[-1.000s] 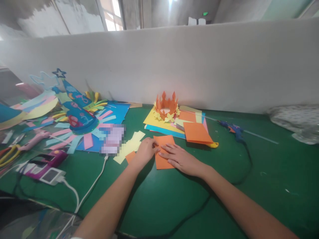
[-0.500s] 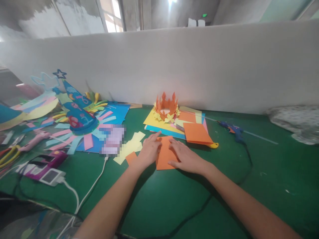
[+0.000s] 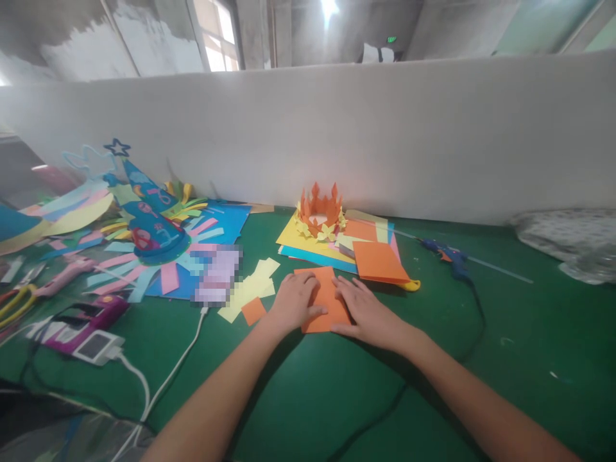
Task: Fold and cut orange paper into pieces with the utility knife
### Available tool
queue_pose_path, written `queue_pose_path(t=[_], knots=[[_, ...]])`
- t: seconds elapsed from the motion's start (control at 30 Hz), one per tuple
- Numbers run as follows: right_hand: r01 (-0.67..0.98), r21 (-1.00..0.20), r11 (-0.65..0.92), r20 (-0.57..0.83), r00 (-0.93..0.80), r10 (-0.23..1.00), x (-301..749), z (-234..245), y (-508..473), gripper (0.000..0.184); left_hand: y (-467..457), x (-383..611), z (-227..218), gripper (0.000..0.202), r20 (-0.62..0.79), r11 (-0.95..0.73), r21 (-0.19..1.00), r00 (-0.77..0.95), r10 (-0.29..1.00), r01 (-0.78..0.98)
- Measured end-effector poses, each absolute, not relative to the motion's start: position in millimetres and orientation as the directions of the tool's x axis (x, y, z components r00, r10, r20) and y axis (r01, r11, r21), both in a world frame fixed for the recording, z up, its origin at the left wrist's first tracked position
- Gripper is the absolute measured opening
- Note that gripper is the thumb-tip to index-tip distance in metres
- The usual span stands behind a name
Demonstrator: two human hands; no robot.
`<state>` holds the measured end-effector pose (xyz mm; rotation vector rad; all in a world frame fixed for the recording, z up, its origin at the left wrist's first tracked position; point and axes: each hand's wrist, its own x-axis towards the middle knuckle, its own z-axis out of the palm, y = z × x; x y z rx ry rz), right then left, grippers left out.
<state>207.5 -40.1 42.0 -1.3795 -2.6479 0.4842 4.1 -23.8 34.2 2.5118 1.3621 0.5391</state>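
Observation:
A small rectangle of orange paper (image 3: 323, 316) lies flat on the green table between my hands. My left hand (image 3: 297, 300) rests over its left side, thumb on the paper and fingers stretched forward, covering that edge. Along the right edge lies my right hand (image 3: 366, 312), its fingers spread and pressing on the sheet. Just beyond, to the right, is another folded orange sheet (image 3: 379, 261). An orange paper crown (image 3: 320, 215) with yellow flowers stands on stacked coloured paper (image 3: 292, 239). Pale yellow paper pieces (image 3: 250, 287) and a small orange square (image 3: 253, 311) lie left of my left hand.
A blue glue gun (image 3: 445, 253) lies at the right, its black cord trailing across the table. At the left are a blue cone hat (image 3: 156, 221), a phone (image 3: 219, 273), a purple device (image 3: 96, 321), a pink glue gun (image 3: 70, 273) and scissors (image 3: 19, 301). A pale partition (image 3: 433, 141) rises behind.
My left hand has drawn back slightly toward me, its thumb now farther over the orange paper. My right hand has shifted slightly to the right and nearer. The view has tipped slightly.

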Motion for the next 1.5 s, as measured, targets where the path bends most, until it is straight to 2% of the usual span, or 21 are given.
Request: queue_pose_path(t=[0.13, 0.23, 0.33, 0.47, 0.53, 0.63, 0.7, 0.77, 0.97, 1.07, 1.27, 1.4, 1.5], knots=[[0.739, -0.425, 0.523, -0.09, -0.609, 0.788, 225.2, 60.1, -63.6, 0.066, -24.6, 3.9, 33.2, 0.045, 0.177, -0.518, 0.342, 0.487, 0.855, 0.784], [0.726, -0.539, 0.427, -0.125, -0.57, 0.812, 238.7, 70.7, -70.8, 0.04, -27.8, 3.6, 37.4, 0.039, 0.113, -0.476, 0.346, 0.468, 0.877, 0.809], [0.716, -0.573, 0.398, -0.011, -0.493, 0.87, 252.6, 67.7, -62.4, 0.026, -31.8, 3.6, 42.7, 0.026, 0.103, -0.563, 0.347, 0.566, 0.818, 0.75], [0.79, -0.468, 0.396, 0.245, -0.315, 0.917, 274.1, 52.7, -37.6, 0.026, -34.4, 5.8, 40.6, 0.044, 0.122, -0.78, 0.375, 0.807, 0.578, 0.502], [0.833, -0.381, 0.401, 0.314, -0.292, 0.904, 285.0, 46.4, -25.6, 0.027, -35.3, 8.3, 37.3, 0.05, 0.12, -0.789, 0.395, 0.825, 0.552, 0.47], [0.874, -0.28, 0.396, 0.361, -0.287, 0.887, 297.2, 38.5, -11.7, 0.031, -37.7, 11.6, 36.3, 0.043, 0.159, -0.773, 0.388, 0.789, 0.593, 0.502], [0.89, -0.254, 0.38, 0.35, -0.282, 0.893, 300.9, 33.3, -5.1, 0.034, -38.9, 11.3, 38.7, 0.033, 0.189, -0.757, 0.377, 0.756, 0.627, 0.533], [0.899, -0.249, 0.361, 0.336, -0.27, 0.902, 301.1, 28.0, -0.4, 0.036, -38.4, 8.3, 41.2, 0.031, 0.196, -0.731, 0.378, 0.723, 0.662, 0.567], [0.898, -0.275, 0.343, 0.341, -0.243, 0.908, 297.2, 19.7, 2.4, 0.037, -30.4, -4.8, 39.3, 0.08, 0.131, -0.631, 0.445, 0.65, 0.748, 0.636], [0.869, -0.337, 0.363, 0.301, -0.266, 0.916, 301.7, 26.2, -3.5, 0.04, -31.1, -6.3, 40.2, 0.074, 0.107, -0.585, 0.484, 0.619, 0.778, 0.651], [0.732, -0.531, 0.427, 0.024, -0.491, 0.871, 316.8, 56.7, -29.1, 0.039, -33.7, -5.6, 52.1, 0.018, 0.086, -0.515, 0.556, 0.571, 0.817, 0.653], [0.696, -0.605, 0.388, -0.148, -0.577, 0.803, 318.8, 67.9, -46.9, 0.04, -31.6, -5.2, 55.1, 0.022, 0.063, -0.482, 0.579, 0.554, 0.83, 0.657], [0.693, -0.615, 0.377, -0.176, -0.586, 0.791, 313.3, 69.0, -56.2, 0.041, -31.7, -4.3, 55.4, 0.026, 0.079, -0.485, 0.572, 0.544, 0.836, 0.662]])
